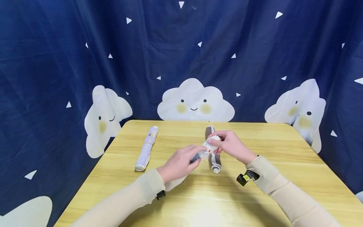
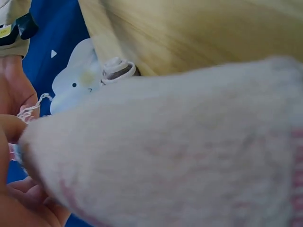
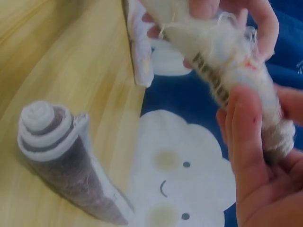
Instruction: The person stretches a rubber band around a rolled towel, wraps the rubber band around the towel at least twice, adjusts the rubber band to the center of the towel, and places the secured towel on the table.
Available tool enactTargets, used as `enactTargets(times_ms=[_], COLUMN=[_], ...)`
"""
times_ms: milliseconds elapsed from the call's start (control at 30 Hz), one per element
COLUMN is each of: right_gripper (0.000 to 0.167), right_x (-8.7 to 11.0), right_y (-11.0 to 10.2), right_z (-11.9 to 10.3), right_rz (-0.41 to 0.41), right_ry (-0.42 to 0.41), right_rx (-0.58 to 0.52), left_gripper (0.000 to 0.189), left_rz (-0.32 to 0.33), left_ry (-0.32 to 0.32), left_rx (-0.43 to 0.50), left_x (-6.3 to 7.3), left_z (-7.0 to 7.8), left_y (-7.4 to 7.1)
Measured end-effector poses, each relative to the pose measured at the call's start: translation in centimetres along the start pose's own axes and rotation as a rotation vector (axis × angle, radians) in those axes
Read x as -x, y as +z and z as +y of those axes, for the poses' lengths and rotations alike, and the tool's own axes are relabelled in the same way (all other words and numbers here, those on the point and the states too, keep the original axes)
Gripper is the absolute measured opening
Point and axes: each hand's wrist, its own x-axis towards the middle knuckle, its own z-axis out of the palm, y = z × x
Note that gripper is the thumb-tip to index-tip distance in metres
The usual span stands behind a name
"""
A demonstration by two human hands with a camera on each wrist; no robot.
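Held above the table between both hands is a white patterned towel (image 3: pixel 227 52), partly rolled, with loose threads and dark lettering. My left hand (image 1: pixel 180 160) grips one part of it, and my right hand (image 1: pixel 231 146) pinches the other end between thumb and fingers. In the left wrist view a broad pale stretch of the towel (image 2: pixel 165 151) covers most of the picture and hides part of the left hand. Below the hands lies a brown and white rolled towel (image 1: pixel 216 165), partly covered by them in the head view.
A lavender rolled towel (image 1: pixel 146 149) lies on the left of the wooden table (image 1: pixel 269 142). Behind and at the sides hangs a dark blue curtain (image 1: pixel 170 37) printed with clouds and white triangles.
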Motion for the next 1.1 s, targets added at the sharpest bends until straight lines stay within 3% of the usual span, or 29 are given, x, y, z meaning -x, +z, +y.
enactTargets(times_ms=[133, 267, 500, 667, 800, 967, 1100], right_gripper=[0.025, 0.021, 0.018, 0.02, 0.021, 0.027, 0.033], right_x=[0.2, 0.2, 0.1, 0.1, 0.1, 0.2, 0.3], right_y=[0.7, 1.1, 1.4, 1.4, 0.8, -0.5, -1.2], right_z=[-0.6, -0.9, -1.1, -1.2, -1.5, -1.2, -0.7], right_rz=[0.052, 0.072, 0.1, 0.107, 0.078, -0.042, -0.131], right_ry=[0.017, 0.031, 0.049, 0.064, 0.043, -0.029, -0.099], right_rx=[0.037, 0.06, 0.071, 0.069, 0.068, 0.054, 0.008], left_gripper=[0.039, 0.037, 0.025, 0.012, 0.015, 0.021, 0.021], left_rz=[-0.023, -0.079, -0.121, -0.114, -0.115, -0.155, -0.191], left_ry=[0.027, 0.01, -0.051, -0.043, -0.073, -0.223, -0.293], left_rx=[-0.104, -0.146, -0.143, -0.113, 0.012, 0.317, 0.494], left_x=[-0.2, -0.3, -0.5, -0.3, -0.3, -0.2, -0.2], left_z=[0.5, 0.8, 1.2, 1.1, 0.5, -0.1, -0.3], left_y=[-0.3, -0.4, -0.1, 0.4, 0.5, -0.3, -0.7])
